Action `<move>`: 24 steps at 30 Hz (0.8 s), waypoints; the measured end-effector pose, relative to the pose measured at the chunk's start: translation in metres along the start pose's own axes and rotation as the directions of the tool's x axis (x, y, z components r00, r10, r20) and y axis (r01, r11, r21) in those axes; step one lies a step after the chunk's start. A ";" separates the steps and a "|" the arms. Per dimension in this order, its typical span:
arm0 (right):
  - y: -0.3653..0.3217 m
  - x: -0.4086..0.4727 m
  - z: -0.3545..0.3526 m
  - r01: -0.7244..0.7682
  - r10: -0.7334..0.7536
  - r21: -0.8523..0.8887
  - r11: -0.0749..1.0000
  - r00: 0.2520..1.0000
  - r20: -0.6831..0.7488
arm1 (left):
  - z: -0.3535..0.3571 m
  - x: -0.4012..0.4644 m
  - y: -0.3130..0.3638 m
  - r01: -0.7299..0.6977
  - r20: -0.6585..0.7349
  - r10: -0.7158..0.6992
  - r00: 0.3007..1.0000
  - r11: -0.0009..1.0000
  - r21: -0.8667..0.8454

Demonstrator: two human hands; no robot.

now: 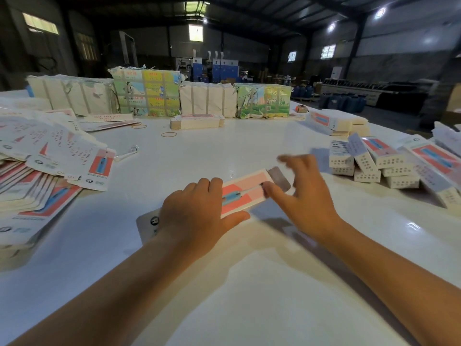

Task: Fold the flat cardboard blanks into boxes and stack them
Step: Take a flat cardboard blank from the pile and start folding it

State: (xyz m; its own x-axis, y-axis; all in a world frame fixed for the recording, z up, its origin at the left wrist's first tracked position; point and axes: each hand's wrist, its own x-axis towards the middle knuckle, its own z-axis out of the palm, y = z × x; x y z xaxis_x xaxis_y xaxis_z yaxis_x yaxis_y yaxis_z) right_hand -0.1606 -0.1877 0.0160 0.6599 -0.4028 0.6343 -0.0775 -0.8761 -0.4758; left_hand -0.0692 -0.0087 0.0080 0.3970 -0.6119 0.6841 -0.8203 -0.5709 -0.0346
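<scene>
A long pink, white and blue cardboard box (245, 193) lies on the white table (224, 283) in front of me. My left hand (199, 216) grips its near half, fingers over the top and thumb along the near edge. My right hand (303, 196), blurred, hovers at the box's far end with fingers spread beside the grey end flap (279, 177); its thumb touches the box top. A fanned heap of flat blanks (47, 166) lies at the left. Folded boxes (389, 161) are piled at the right.
Strapped bundles of printed card (147, 92) stand in a row along the table's far side. A short stack of blanks (197, 121) and loose rubber bands (169, 134) lie in front of them. More boxes (334, 123) sit at the far right.
</scene>
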 end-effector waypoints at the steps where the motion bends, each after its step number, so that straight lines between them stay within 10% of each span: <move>1: 0.001 0.001 0.000 -0.055 0.058 0.063 0.997 0.997 -0.045 | -0.001 0.000 0.001 0.023 0.001 -0.023 1.000 1.000 -0.016; 3: -0.001 0.004 0.001 -0.355 0.338 0.457 0.816 0.933 0.122 | -0.003 0.000 0.003 0.042 0.011 -0.042 0.999 0.999 -0.034; 6: -0.008 0.005 0.007 -0.675 0.342 0.726 0.131 0.718 0.606 | -0.004 -0.001 0.008 0.053 0.035 -0.053 0.998 0.999 -0.011; 9: -0.011 -0.003 0.015 -0.510 0.276 0.683 0.523 0.859 0.430 | -0.002 -0.001 0.010 0.083 0.059 -0.083 0.995 0.997 -0.001; 12: -0.009 -0.011 0.019 -0.173 0.119 0.278 0.945 0.972 0.202 | -0.001 0.000 0.012 0.086 0.050 -0.087 0.995 0.996 0.022; 24: -0.009 -0.002 0.009 -0.319 0.208 0.763 0.563 0.948 0.243 | 0.000 -0.003 0.005 0.024 -0.054 -0.026 0.998 0.999 -0.025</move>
State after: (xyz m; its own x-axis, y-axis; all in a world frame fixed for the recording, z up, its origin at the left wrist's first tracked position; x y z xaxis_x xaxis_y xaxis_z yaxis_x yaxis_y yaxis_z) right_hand -0.1541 -0.1762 0.0138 0.7904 -0.4997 0.3542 0.3161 -0.1626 -0.9347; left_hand -0.0743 -0.0099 0.0060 0.3952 -0.5669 0.7228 -0.8204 -0.5718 0.0002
